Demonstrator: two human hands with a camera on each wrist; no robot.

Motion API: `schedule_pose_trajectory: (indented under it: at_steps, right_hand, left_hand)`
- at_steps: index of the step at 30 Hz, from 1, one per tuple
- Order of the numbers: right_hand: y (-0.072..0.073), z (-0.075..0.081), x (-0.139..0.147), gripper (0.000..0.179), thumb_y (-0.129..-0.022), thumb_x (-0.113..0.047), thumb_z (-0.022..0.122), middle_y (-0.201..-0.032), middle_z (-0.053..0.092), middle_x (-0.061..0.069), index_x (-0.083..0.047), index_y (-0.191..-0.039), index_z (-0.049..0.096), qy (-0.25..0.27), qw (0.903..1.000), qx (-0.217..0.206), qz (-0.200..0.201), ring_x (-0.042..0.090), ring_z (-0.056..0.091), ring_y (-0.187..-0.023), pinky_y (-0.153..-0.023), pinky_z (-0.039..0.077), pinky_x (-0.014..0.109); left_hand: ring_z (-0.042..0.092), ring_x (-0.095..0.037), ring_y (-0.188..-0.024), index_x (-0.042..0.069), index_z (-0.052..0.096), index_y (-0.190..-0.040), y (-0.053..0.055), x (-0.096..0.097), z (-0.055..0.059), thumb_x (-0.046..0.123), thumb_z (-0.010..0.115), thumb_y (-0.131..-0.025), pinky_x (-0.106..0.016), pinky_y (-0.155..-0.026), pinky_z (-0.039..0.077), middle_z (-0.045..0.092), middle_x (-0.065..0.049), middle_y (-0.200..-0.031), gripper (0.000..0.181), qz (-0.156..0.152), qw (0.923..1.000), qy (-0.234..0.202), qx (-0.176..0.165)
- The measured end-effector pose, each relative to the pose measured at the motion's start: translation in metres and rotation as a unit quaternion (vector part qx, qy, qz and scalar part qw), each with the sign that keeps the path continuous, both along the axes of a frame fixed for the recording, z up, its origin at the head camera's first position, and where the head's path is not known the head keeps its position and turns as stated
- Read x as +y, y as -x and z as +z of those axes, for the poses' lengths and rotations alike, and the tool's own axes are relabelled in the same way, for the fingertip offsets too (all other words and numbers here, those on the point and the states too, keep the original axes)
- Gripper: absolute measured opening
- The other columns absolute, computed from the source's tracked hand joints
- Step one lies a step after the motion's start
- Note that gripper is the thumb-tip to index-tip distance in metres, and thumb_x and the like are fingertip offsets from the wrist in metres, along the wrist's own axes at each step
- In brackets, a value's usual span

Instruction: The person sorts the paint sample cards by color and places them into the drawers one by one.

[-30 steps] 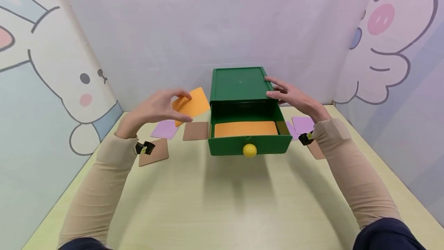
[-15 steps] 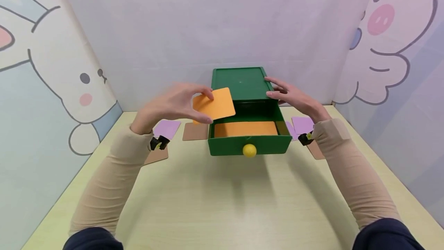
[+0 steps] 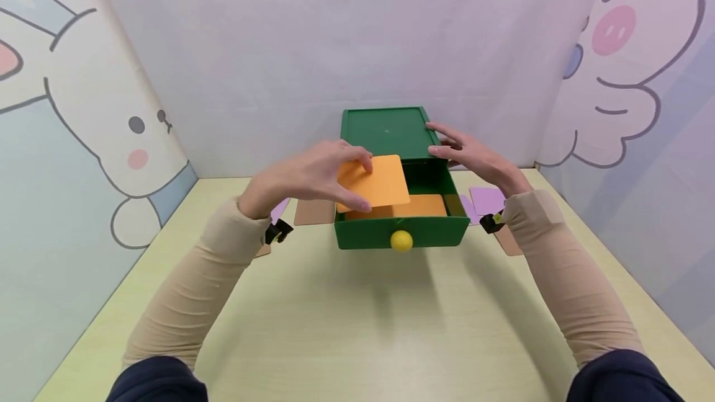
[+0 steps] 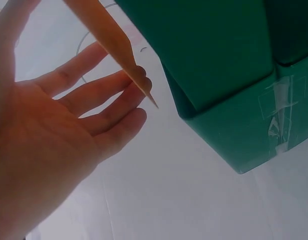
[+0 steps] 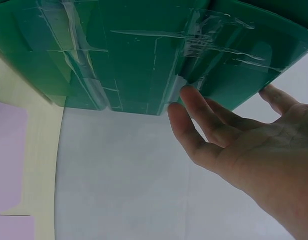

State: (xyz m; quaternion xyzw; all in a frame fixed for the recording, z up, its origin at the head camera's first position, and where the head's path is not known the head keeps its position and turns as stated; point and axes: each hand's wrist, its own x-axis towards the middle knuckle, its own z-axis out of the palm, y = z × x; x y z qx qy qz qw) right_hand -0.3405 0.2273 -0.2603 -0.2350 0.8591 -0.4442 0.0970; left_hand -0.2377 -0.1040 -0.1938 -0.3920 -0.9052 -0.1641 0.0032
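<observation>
A green box [image 3: 388,129] stands in the middle with its drawer [image 3: 357,236] pulled out toward me. On the drawer's front is a yellow round knob [image 3: 401,241]. My left hand [image 3: 313,172] pinches an orange card [image 3: 385,180] between thumb and fingers, over the drawer's left part. The left wrist view shows this held card [image 4: 106,40] edge-on, beside the green wall. Inside the drawer lies another orange piece [image 3: 421,205], partly hidden by the held card. My right hand [image 3: 475,157] rests on the box's right edge, its fingertips [image 5: 191,95] at the taped green side.
Brown cards [image 3: 314,211] and purple cards lie left of the box, partly behind my left arm. To its right are more purple cards [image 3: 487,201] and a brown card [image 3: 509,242]. Fabric walls with cartoon animals close off the table's back and sides.
My left hand has carried the orange card rightward, from beside the box to over the open drawer. My right hand and the box have stayed in place.
</observation>
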Motion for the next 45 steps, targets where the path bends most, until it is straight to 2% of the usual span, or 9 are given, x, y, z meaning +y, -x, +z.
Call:
schedule_pose_trajectory:
  at_steps: [14,19,24,27,31,34,36,42,45]
  right_hand:
    - [0.002,-0.001,-0.001,0.065,-0.098,-0.043,0.05,-0.163,0.011,0.007,-0.042,-0.153,0.016,0.005,1.0,0.002,0.007,0.03,0.018,-0.149,-0.113,0.03,0.059]
    - [0.001,-0.002,-0.001,0.064,-0.098,-0.043,0.05,-0.163,0.01,0.007,-0.043,-0.152,0.016,0.005,0.9999,0.001,0.01,0.03,0.016,-0.149,-0.113,0.028,0.06]
    - [0.001,-0.001,-0.001,0.064,-0.098,-0.042,0.049,-0.163,0.009,0.007,-0.042,-0.153,0.015,0.008,0.9999,0.0,0.012,0.03,0.015,-0.149,-0.113,0.028,0.06]
    - [0.0,-0.002,-0.001,0.064,-0.098,-0.043,0.049,-0.163,0.009,0.006,-0.043,-0.153,0.015,0.007,0.9999,-0.001,0.009,0.03,0.015,-0.149,-0.113,0.028,0.06]
    - [0.001,-0.001,0.0,0.064,-0.098,-0.044,0.049,-0.163,0.009,0.006,-0.043,-0.152,0.015,0.006,0.9999,0.001,0.009,0.03,0.016,-0.149,-0.112,0.028,0.061]
    - [0.001,-0.001,0.001,0.064,-0.098,-0.043,0.049,-0.163,0.009,0.007,-0.043,-0.153,0.015,0.009,0.9999,0.002,0.009,0.031,0.017,-0.149,-0.113,0.027,0.062]
    - [0.001,-0.002,0.002,0.064,-0.098,-0.043,0.049,-0.163,0.009,0.007,-0.042,-0.153,0.015,0.009,0.9999,0.003,0.006,0.031,0.017,-0.149,-0.113,0.027,0.062]
    - [-0.001,-0.003,0.003,0.064,-0.097,-0.047,0.049,-0.163,0.01,0.005,-0.044,-0.152,0.016,0.002,1.0,0.003,0.0,0.03,0.016,-0.149,-0.113,0.028,0.06]
    - [-0.001,-0.002,0.002,0.064,-0.097,-0.046,0.049,-0.163,0.01,0.005,-0.045,-0.152,0.017,0.004,1.0,0.002,0.001,0.03,0.017,-0.149,-0.113,0.028,0.061]
  left_hand:
    - [0.038,-0.027,-0.134,0.007,0.055,-0.129,-0.006,-0.002,-0.007,0.045,0.076,-0.08,-0.044,-0.11,0.037,0.045,-0.01,-0.148,0.065,-0.002,1.0,-0.005,-0.008]
    - [0.048,-0.024,-0.121,0.004,0.058,-0.127,-0.024,-0.004,-0.013,0.036,0.072,-0.086,-0.04,-0.103,0.042,0.059,-0.009,-0.131,0.055,0.0,0.9955,-0.082,0.048]
    - [0.055,-0.016,-0.093,0.004,0.064,-0.107,-0.055,0.002,-0.026,0.02,0.073,-0.086,-0.029,-0.078,0.048,0.065,-0.004,-0.101,0.028,-0.045,0.9727,-0.192,0.123]
    - [0.054,-0.009,-0.075,0.007,0.064,-0.099,-0.076,0.01,-0.038,0.016,0.071,-0.087,-0.022,-0.064,0.047,0.064,0.001,-0.085,0.017,-0.052,0.9648,-0.242,0.089]
    - [0.057,-0.007,-0.058,0.008,0.065,-0.09,-0.095,0.025,-0.062,0.02,0.066,-0.092,-0.022,-0.055,0.05,0.066,0.001,-0.072,0.011,-0.008,0.9541,-0.295,-0.052]
    - [0.066,-0.013,-0.06,0.01,0.067,-0.089,-0.099,0.035,-0.081,0.033,0.061,-0.095,-0.029,-0.053,0.054,0.07,-0.003,-0.074,0.024,0.056,0.9324,-0.309,-0.179]
    - [0.07,-0.018,-0.065,0.01,0.068,-0.095,-0.097,0.041,-0.093,0.042,0.057,-0.095,-0.033,-0.052,0.055,0.073,-0.007,-0.079,0.034,0.085,0.9083,-0.316,-0.261]
    - [0.074,-0.029,-0.075,0.0,0.059,-0.113,-0.092,0.061,-0.12,0.054,0.051,-0.095,-0.037,-0.057,0.059,0.073,-0.023,-0.093,0.057,0.092,0.7977,-0.402,-0.44]
    - [0.074,-0.031,-0.077,0.0,0.058,-0.112,-0.094,0.069,-0.119,0.062,0.05,-0.091,-0.04,-0.061,0.06,0.073,-0.023,-0.096,0.066,0.093,0.7628,-0.436,-0.469]
